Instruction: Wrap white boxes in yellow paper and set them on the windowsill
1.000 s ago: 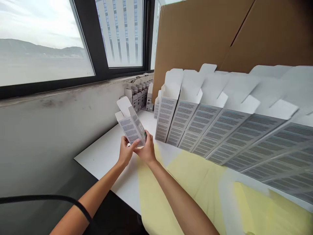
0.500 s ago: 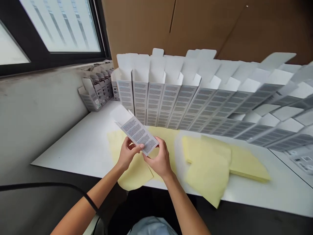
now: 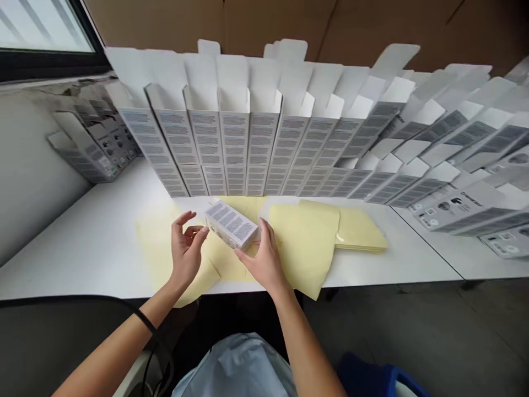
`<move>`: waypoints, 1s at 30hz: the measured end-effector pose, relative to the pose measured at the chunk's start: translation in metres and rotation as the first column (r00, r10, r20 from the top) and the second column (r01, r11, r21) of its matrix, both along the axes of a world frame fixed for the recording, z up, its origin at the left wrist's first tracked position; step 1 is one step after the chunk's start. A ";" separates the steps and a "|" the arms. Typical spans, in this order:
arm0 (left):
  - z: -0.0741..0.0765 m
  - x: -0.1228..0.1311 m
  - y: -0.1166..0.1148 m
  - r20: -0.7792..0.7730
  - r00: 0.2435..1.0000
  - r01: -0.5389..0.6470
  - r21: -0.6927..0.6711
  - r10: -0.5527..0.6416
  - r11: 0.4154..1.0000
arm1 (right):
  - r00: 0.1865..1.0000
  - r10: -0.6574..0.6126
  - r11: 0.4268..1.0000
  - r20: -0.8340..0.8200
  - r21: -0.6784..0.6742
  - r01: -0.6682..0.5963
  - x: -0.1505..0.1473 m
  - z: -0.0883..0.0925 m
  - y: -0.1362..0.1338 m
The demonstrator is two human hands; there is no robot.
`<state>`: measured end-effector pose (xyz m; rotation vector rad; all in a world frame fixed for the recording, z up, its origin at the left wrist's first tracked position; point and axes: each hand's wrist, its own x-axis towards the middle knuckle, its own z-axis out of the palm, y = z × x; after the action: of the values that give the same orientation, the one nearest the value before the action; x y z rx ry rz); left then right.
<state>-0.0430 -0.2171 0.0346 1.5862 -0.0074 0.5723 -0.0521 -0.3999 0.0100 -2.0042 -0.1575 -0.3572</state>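
A small white printed carton (image 3: 231, 224) lies on its side just above the table, gripped at its near end by my right hand (image 3: 263, 260). My left hand (image 3: 187, 252) hovers just left of the carton with fingers spread apart, touching nothing I can make out. Under both hands lie thin pale yellow sheets (image 3: 303, 242) spread over the white table (image 3: 95, 242). A long row of upright open cartons (image 3: 248, 149) with raised top flaps stands right behind the hands.
More folded cartons (image 3: 97, 146) sit at the far left by the wall, and others lie tilted at the right (image 3: 467, 207). Brown cardboard (image 3: 264, 22) stands behind the row. A window (image 3: 37, 27) is at the top left. A black cable (image 3: 144, 325) crosses my left arm.
The view swung down and right from the window. The carton went from upright with its flap open to lying on its side. My left hand let go and opened.
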 end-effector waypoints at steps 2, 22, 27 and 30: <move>0.009 -0.007 -0.014 0.142 0.986 0.076 0.060 -0.084 0.995 | 0.981 -0.113 0.993 0.159 0.055 0.105 -0.010 0.001 -0.023; 0.001 0.057 -0.158 -0.449 0.659 0.543 -0.272 -0.604 0.794 | 0.978 0.089 0.772 -0.187 0.634 0.051 -0.072 -0.030 -0.154; -0.001 0.051 -0.154 -0.400 0.693 0.506 -0.325 -0.600 0.799 | 0.985 0.059 0.815 -0.162 0.578 0.046 -0.081 -0.036 -0.152; -0.004 0.046 -0.153 -0.280 0.705 0.570 -0.325 -0.652 0.755 | 0.979 0.066 0.774 -0.194 0.629 0.072 -0.075 -0.027 -0.150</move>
<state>0.0033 -0.3701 0.0302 1.3446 -0.1785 -0.2677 -0.1268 -0.5498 -0.0168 -1.3490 0.0946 -0.1648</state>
